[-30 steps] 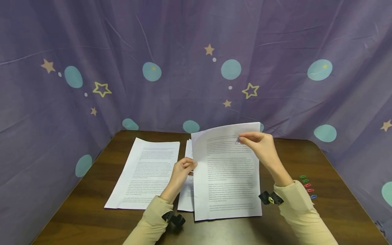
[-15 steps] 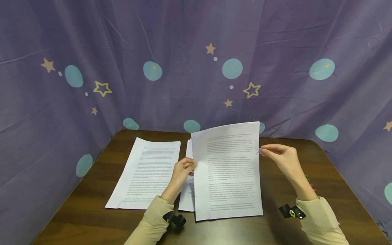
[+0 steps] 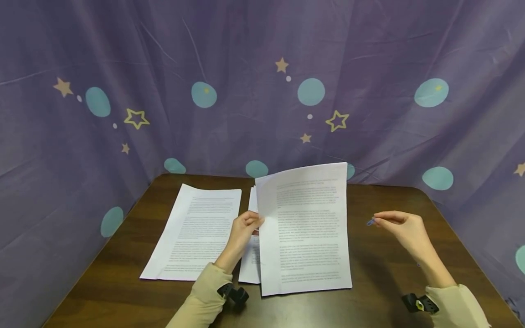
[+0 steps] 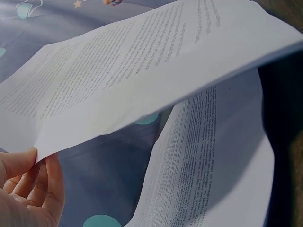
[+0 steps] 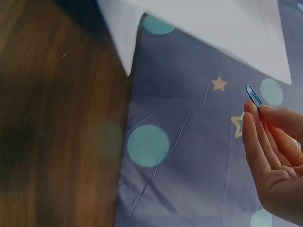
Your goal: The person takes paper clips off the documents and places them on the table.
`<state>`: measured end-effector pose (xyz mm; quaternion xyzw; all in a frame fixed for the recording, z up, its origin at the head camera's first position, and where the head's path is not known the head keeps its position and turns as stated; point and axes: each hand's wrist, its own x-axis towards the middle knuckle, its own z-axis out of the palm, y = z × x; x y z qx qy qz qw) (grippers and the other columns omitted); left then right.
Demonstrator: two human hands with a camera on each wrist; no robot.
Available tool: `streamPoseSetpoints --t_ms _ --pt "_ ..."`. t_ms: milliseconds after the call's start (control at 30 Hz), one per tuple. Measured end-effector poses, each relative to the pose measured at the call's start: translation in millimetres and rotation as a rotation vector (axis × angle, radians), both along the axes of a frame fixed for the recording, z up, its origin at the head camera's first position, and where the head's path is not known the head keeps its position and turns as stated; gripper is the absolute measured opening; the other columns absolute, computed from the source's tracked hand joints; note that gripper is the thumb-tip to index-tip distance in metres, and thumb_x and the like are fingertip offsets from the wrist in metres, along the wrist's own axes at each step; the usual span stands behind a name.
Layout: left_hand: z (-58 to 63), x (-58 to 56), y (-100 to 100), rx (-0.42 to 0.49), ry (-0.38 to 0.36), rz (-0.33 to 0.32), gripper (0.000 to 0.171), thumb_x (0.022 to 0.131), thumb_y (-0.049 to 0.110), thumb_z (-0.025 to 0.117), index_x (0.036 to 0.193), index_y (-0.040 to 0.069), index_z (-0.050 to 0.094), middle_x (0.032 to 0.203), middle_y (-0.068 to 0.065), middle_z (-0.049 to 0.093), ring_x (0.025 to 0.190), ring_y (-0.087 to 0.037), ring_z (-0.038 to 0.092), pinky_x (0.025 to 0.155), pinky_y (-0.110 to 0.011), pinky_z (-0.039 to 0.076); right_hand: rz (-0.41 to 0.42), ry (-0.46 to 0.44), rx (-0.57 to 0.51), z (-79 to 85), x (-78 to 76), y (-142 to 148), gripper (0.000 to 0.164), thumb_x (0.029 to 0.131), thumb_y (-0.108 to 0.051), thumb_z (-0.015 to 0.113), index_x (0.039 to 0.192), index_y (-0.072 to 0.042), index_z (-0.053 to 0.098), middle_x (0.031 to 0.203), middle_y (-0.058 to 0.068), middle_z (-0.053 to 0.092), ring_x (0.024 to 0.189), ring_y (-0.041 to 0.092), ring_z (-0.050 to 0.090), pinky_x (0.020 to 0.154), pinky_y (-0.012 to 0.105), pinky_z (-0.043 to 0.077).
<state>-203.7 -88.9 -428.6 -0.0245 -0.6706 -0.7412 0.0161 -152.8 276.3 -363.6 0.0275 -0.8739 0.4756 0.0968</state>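
My left hand (image 3: 242, 230) pinches the left edge of a stack of printed paper (image 3: 307, 232), thumb in front and fingers behind. The stack is lifted and tilted toward me, its top edge slightly curved. In the left wrist view, the left thumb and fingers grip the edge of the paper (image 4: 128, 80). To the right of the stack, my right hand (image 3: 404, 228) pinches a blue paper clip (image 3: 371, 222) between thumb and fingertips, apart from the paper. The right wrist view shows the clip (image 5: 253, 95) sticking up from the fingertips.
A second printed stack (image 3: 201, 232) lies at the left of the brown wooden table (image 3: 110, 287). Another stack (image 3: 249, 264) lies partly hidden behind the lifted one. One blue clip (image 3: 418, 264) peeks out beside the right forearm. A purple curtain (image 3: 246, 68) hangs behind the table.
My right hand has moved right and down, from in front of the lifted stack to beside it, with the blue paper clip. The right arm now covers the clips on the table. The left hand stays.
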Motion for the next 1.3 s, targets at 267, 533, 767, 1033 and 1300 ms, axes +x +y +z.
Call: streamPoseSetpoints --t_ms 267,533,767,1033,1300 --pt "6.3 1.7 1.2 0.001 -0.026 -0.015 0.014 0.080 -0.005 0.058 0.087 -0.015 0.052 0.068 0.000 0.063 0.056 -0.006 0.053 0.053 -0.024 0.048 -0.017 -0.172 0.082 -6.4 7.6 28.1 0.038 0.080 -0.033 0.064 0.101 -0.001 0.065 0.081 0.005 0.069 0.041 0.003 0.041 0.038 0.021 0.037" --pt "23.0 11.8 3.5 -0.012 0.007 -0.014 0.011 0.081 -0.007 0.055 0.086 -0.016 0.051 0.068 0.000 0.062 0.058 -0.005 0.052 0.054 -0.023 0.047 -0.010 -0.215 0.140 -18.5 15.6 51.1 0.038 0.082 -0.028 0.063 0.101 0.005 0.063 0.084 0.013 0.068 0.059 0.007 0.058 0.051 0.029 0.049" --pt "21.6 10.5 4.2 0.000 -0.001 -0.021 0.011 0.081 -0.007 0.055 0.086 -0.016 0.051 0.068 0.001 0.061 0.058 -0.005 0.052 0.053 -0.022 0.047 0.012 -0.227 0.172 -28.3 23.2 67.0 0.035 0.083 -0.023 0.062 0.101 0.008 0.061 0.084 0.011 0.068 0.068 0.005 0.062 0.059 0.030 0.051" --pt "19.9 9.9 3.8 0.004 -0.001 -0.021 0.013 0.081 -0.007 0.055 0.087 -0.017 0.050 0.066 0.002 0.061 0.057 -0.005 0.052 0.052 -0.021 0.046 0.046 -0.229 0.167 -40.6 29.3 86.4 0.032 0.085 -0.016 0.059 0.101 0.011 0.059 0.083 0.009 0.068 0.072 0.010 0.064 0.066 0.032 0.052" --pt "17.6 7.3 2.1 -0.003 -0.012 -0.012 0.012 0.080 -0.008 0.054 0.087 -0.017 0.050 0.067 -0.001 0.061 0.058 -0.006 0.052 0.051 -0.020 0.046 0.124 -0.246 0.081 -52.9 37.2 107.2 0.028 0.084 -0.006 0.057 0.097 0.018 0.055 0.082 0.001 0.068 0.073 0.006 0.063 0.065 0.021 0.051"
